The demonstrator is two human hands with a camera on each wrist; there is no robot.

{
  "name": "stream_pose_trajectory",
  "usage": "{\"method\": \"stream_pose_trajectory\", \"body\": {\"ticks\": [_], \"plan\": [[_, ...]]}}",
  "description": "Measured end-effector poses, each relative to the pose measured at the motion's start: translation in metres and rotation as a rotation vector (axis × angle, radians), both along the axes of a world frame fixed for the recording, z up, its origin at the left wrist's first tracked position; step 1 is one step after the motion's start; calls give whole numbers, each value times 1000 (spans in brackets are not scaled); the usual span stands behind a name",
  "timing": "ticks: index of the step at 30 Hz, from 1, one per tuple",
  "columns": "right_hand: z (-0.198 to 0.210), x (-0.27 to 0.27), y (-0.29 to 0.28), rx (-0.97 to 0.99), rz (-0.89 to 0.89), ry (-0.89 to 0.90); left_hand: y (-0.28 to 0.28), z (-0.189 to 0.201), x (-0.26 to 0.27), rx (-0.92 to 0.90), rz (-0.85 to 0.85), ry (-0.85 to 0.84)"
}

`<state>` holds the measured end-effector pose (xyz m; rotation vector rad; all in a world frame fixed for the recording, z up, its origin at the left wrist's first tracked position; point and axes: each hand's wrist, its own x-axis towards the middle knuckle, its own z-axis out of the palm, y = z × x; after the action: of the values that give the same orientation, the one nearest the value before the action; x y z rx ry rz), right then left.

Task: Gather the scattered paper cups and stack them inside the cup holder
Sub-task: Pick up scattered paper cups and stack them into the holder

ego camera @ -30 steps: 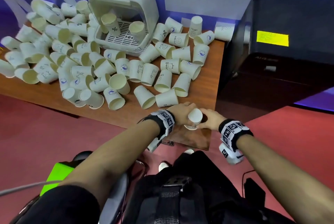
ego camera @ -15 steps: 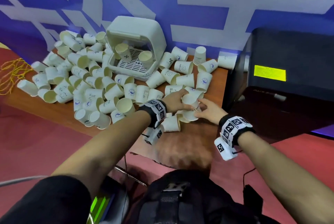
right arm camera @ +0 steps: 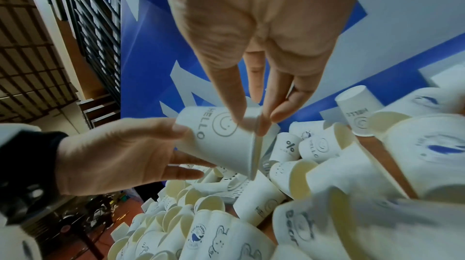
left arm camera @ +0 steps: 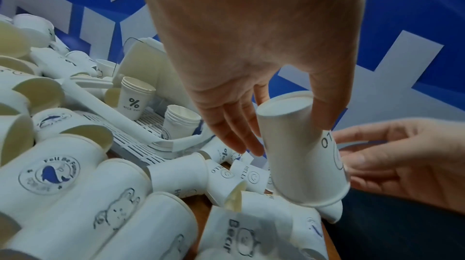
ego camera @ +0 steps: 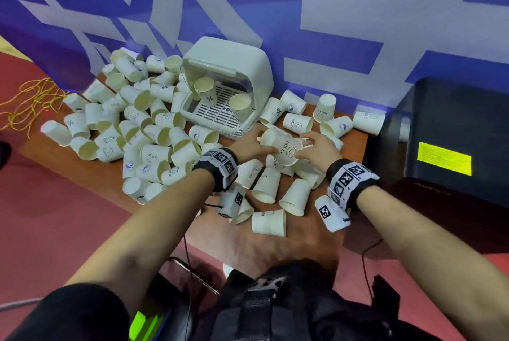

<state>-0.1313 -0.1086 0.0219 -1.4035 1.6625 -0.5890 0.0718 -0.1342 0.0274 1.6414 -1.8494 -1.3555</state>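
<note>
A white paper cup [ego camera: 286,150] printed HELLO hangs on its side just in front of the white cup holder [ego camera: 228,65]. My left hand [ego camera: 257,142] grips it near the base [left arm camera: 302,165] between thumb and fingers. My right hand [ego camera: 308,145] pinches its rim [right arm camera: 216,145] from the other side. Two short stacks of cups [ego camera: 205,91] [ego camera: 241,105] stand upright on the holder's slotted floor. Many more cups [ego camera: 137,125] lie scattered on the wooden table [ego camera: 311,238], left, right and below my hands.
A black cabinet [ego camera: 454,134] stands tight against the table's right edge. The blue and white wall [ego camera: 330,23] runs right behind the holder. Loose cups [ego camera: 268,222] lie near the table's front edge under my wrists. Yellow cord [ego camera: 30,103] lies on the floor at far left.
Both hands have carried the cup from the table's near edge forward over the scattered cups to just in front of the holder. The head view has lifted toward the wall.
</note>
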Motion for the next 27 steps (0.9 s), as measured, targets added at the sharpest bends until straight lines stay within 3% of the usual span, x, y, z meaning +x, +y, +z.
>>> {"method": "stream_pose_trajectory", "body": {"ticks": [7,12,20,27], "plan": [[12,56,-42,-46,20,33,-35,-7,52,-15,-65,-133],[11,101,-65,-79,12,47,-62,-12,91,-1,-123,-110],[6,183,-107,-45,131,120,-103,-16,178,-117,-43,-80],[1,252,-152,-19,139,39,-148,-20,240,-220,57,-132]]}}
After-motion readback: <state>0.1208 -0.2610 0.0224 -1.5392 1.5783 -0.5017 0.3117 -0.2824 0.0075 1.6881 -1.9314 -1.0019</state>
